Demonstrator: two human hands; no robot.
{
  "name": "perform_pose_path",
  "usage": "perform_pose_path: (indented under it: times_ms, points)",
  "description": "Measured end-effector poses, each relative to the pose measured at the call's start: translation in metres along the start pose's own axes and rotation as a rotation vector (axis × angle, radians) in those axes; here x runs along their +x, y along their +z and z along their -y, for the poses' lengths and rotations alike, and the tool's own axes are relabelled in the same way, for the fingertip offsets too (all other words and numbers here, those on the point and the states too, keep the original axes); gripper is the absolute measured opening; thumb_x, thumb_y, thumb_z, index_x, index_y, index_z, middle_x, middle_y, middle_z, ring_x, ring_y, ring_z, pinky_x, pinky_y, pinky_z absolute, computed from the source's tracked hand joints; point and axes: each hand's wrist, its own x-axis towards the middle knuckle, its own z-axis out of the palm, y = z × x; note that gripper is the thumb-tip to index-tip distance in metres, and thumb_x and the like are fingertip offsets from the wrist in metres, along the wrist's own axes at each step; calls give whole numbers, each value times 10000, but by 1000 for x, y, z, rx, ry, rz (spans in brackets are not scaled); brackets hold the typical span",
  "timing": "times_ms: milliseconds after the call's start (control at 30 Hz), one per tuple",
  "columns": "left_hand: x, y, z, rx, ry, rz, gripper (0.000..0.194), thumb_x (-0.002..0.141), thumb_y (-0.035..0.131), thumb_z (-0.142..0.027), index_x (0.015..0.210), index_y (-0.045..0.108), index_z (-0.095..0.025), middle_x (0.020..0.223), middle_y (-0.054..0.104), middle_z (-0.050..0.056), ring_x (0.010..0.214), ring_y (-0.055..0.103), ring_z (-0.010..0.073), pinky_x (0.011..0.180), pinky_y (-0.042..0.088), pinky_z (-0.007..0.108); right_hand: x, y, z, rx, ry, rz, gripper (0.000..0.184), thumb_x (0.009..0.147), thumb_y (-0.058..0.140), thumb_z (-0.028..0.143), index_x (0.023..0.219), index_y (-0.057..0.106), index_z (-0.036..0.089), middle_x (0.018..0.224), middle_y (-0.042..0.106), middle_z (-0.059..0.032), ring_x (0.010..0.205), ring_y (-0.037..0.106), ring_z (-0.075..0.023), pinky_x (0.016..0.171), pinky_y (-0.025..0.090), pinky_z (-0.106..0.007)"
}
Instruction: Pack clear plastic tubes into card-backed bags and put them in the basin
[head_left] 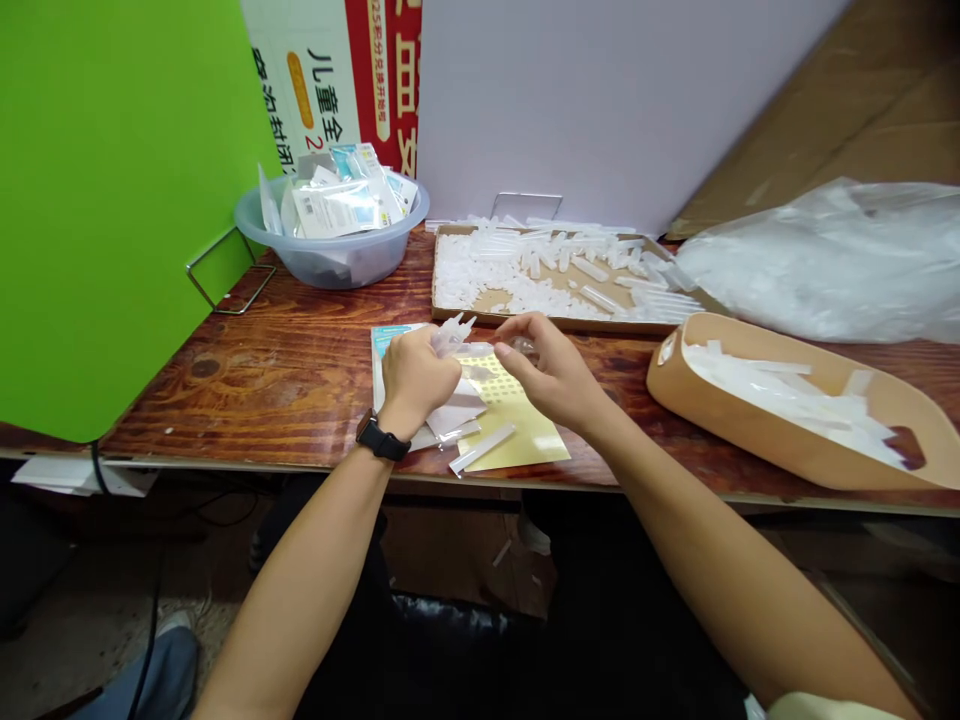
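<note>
My left hand (417, 375), with a black watch on its wrist, is closed round a bunch of clear plastic tubes (452, 333) whose ends stick up past its fingers. My right hand (546, 368) pinches one small clear piece (519, 347) just to the right of that bunch, fingers curled. Both hands hover over a yellow sheet (517, 420) and a stack of white packets (450, 415) lying on the wooden table (300, 370). A loose white strip (482, 448) lies on the yellow sheet near the table's front edge.
A flat cardboard tray (570, 282) of clear tubes lies behind the hands. A tan scoop-shaped tray (787, 400) with white strips sits at right, a plastic bag (825, 255) behind it. A clear bowl (330, 230) of packets stands at back left beside a green board (112, 200).
</note>
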Motion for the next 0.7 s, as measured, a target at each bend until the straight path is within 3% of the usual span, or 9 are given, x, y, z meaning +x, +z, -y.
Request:
perform_pose_path:
  times_ms: [100,200,267,400,567,700]
  points:
    - [0,1,2,48,14,37,133,610,527,-136,529,436,-189,523,428,-12,520,351,127,522,199,273,0,1,-4,180,46,-45,200,879,532,331,1021,460,209,951,602,-57,582,441,-107,532,361,-250]
    - [-1,3,2,94,31,68,123,617,535,-148,535,453,-190,537,474,-2,538,421,144,523,206,276,0,2,-5,378,116,-75,237,887,549,427,965,460,221,902,632,-43,471,340,-74,446,289,-232]
    - [-2,4,2,130,43,81,100,621,531,-154,550,471,-191,552,509,7,551,449,154,523,200,281,1,3,-2,422,127,-105,291,852,595,484,908,519,209,846,638,-44,491,404,-85,444,305,-234]
    - [-6,3,-1,188,124,135,69,628,515,-161,565,502,-188,591,571,26,578,473,164,528,199,291,1,4,3,357,92,-142,329,773,682,510,844,640,192,807,646,-39,615,556,-134,514,400,-256]
    - [-9,2,-2,186,183,190,69,621,486,-175,555,501,-187,570,568,27,542,418,149,526,185,295,1,1,-1,323,93,29,362,746,707,517,868,697,177,783,682,-43,610,568,-136,524,415,-254]
    - [-10,3,-2,176,205,204,55,599,469,-166,549,473,-188,553,538,25,532,375,146,528,166,298,2,-2,-6,163,37,63,431,746,670,594,793,690,166,722,680,-48,561,533,-131,512,398,-252]
